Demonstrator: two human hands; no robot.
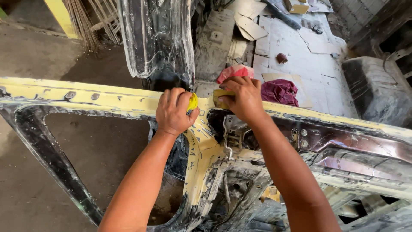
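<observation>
Two bare forearms reach forward over a stripped car body frame (107,99) coated in pale yellow filler. Left hand (174,112) curls tightly around a small yellow pad (193,102), pressing it on the frame's top rail. Right hand (243,99), just beside it, grips a yellow sanding block (219,98) against the same rail. Beyond lie a maroon rag (280,91) and cardboard sheets (296,47).

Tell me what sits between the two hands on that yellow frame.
In the head view, only a short bare stretch of the yellow-coated frame separates the left hand, gripping a yellow pad, from the right hand, pressing a yellowish block.
</observation>
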